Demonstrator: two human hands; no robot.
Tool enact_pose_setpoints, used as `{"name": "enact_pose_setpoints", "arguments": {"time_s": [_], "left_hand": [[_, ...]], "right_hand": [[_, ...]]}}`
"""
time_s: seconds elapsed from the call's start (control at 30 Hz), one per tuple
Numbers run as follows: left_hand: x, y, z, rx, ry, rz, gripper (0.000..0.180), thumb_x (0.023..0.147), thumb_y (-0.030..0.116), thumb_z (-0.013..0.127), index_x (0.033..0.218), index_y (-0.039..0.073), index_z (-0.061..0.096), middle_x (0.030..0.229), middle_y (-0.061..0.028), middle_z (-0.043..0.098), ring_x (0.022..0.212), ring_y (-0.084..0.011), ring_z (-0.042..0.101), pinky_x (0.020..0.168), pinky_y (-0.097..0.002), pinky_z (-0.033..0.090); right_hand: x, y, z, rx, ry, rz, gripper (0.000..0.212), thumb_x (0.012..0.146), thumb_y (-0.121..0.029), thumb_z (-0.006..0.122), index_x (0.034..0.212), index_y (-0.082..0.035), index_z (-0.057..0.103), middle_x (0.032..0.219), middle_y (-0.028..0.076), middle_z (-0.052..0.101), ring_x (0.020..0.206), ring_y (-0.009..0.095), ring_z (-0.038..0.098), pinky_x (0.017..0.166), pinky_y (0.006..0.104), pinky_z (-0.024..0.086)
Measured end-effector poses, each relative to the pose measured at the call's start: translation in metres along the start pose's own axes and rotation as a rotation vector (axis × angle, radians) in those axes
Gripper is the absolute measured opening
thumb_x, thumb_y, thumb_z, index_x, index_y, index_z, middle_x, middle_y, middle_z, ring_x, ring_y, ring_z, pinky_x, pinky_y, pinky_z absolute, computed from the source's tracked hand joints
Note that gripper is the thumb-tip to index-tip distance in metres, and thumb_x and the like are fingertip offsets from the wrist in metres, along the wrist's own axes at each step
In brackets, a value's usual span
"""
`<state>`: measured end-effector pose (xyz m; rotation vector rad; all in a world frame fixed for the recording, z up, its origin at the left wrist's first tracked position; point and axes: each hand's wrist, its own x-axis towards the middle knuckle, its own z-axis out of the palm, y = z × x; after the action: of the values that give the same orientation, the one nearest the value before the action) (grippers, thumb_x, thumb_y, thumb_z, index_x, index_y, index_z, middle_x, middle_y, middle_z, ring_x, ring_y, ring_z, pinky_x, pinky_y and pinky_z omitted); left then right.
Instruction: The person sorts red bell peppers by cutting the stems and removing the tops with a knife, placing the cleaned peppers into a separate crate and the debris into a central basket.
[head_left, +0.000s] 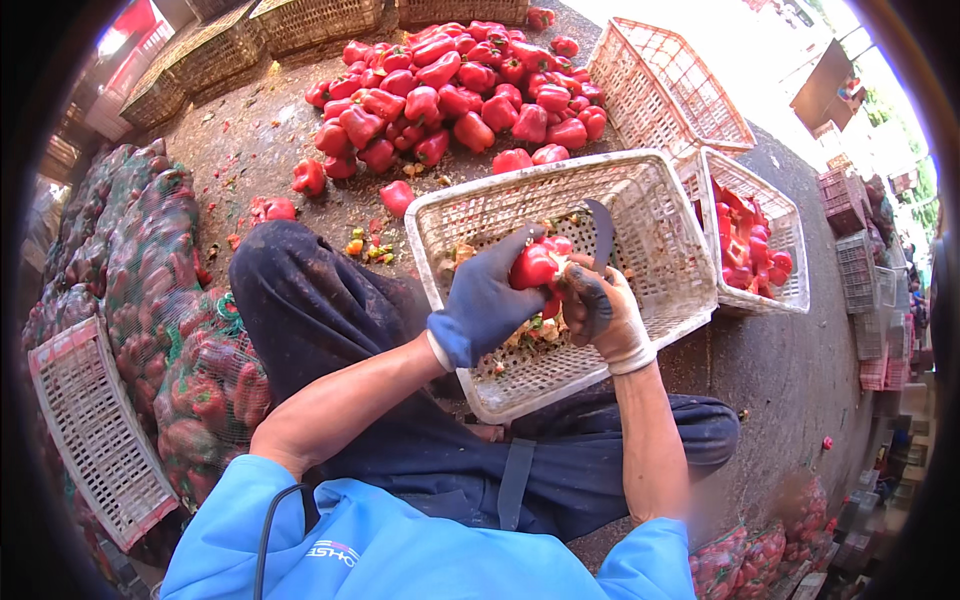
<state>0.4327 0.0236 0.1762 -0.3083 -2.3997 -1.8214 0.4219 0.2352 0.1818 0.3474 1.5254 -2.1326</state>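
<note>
My left hand (492,297), in a blue work glove, is closed around a red bell pepper (535,266). My right hand (602,312), in a white glove with dark grey patches, grips a knife (602,232) whose curved dark blade points up and away from me. Its fingers meet the pepper's right side, and the knife's handle is hidden in them. Both hands are over a large white plastic crate (655,250) that lies in front of my legs. Pepper scraps (535,340) lie on the crate's bottom, partly covered by my hands.
Beyond the crate lies a heap of whole red peppers (460,90). Cut red peppers (745,245) fill part of a white crate (790,200) at the right. Another crate (660,85) stands behind it. Net sacks of peppers (150,260) and a tilted crate (100,430) are at my left.
</note>
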Motion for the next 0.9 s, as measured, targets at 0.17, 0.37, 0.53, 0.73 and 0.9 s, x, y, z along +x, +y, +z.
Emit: {"name": "enact_pose_setpoints", "arguments": {"time_s": [0.17, 0.37, 0.53, 0.73, 0.9], "left_hand": [[0.013, -0.040, -0.008, -0.190, -0.081, -0.389, 0.060, 0.083, 0.029, 0.086, 0.131, -0.002, 0.068, 0.108, -0.0190, 0.078, 0.099, -0.0266, 0.077, 0.094, -0.0393, 0.060], [0.019, -0.040, -0.012, -0.667, -0.036, -0.625, 0.042, 0.094, 0.020, 0.081, 0.124, -0.005, 0.064, 0.111, -0.0145, 0.073, 0.091, -0.0220, 0.077, 0.075, -0.0357, 0.068], [0.016, -0.046, -0.015, -0.690, -0.145, -0.700, 0.048, 0.097, 0.018, 0.071, 0.140, -0.001, 0.059, 0.123, -0.0122, 0.073, 0.105, -0.0235, 0.078, 0.084, -0.0394, 0.069], [0.012, -0.034, -0.011, -0.853, -0.333, -0.721, 0.052, 0.100, 0.024, 0.071, 0.147, 0.005, 0.057, 0.130, -0.0105, 0.073, 0.108, -0.0220, 0.077, 0.085, -0.0384, 0.067], [0.018, -0.044, -0.016, -0.836, -0.224, -0.790, 0.047, 0.102, 0.033, 0.067, 0.138, 0.003, 0.064, 0.123, -0.0119, 0.077, 0.106, -0.0237, 0.078, 0.086, -0.0417, 0.067]], "right_hand": [[-0.002, -0.008, -0.033, 0.080, -0.092, -0.045, 0.031, 0.105, -0.027, 0.071, 0.130, -0.008, 0.068, 0.076, 0.007, 0.064, 0.055, 0.016, 0.055, 0.046, 0.0313, 0.041], [-0.001, -0.005, -0.049, 0.118, -0.130, -0.027, 0.024, 0.108, -0.031, 0.069, 0.119, -0.010, 0.069, 0.077, 0.005, 0.064, 0.053, 0.014, 0.055, 0.043, 0.0304, 0.038], [-0.003, -0.005, -0.037, 0.180, -0.086, 0.068, 0.022, 0.109, -0.033, 0.068, 0.117, -0.012, 0.067, 0.089, 0.007, 0.068, 0.054, 0.012, 0.055, 0.043, 0.0276, 0.037], [-0.003, 0.008, -0.029, 0.168, -0.052, 0.065, 0.024, 0.109, -0.038, 0.068, 0.115, -0.014, 0.066, 0.084, 0.003, 0.066, 0.054, 0.011, 0.054, 0.042, 0.0274, 0.036], [-0.001, 0.007, -0.040, 0.352, 0.064, 0.134, 0.043, 0.105, -0.056, 0.062, 0.105, -0.013, 0.065, 0.076, -0.006, 0.062, 0.057, 0.008, 0.054, 0.043, 0.0254, 0.039]]}}
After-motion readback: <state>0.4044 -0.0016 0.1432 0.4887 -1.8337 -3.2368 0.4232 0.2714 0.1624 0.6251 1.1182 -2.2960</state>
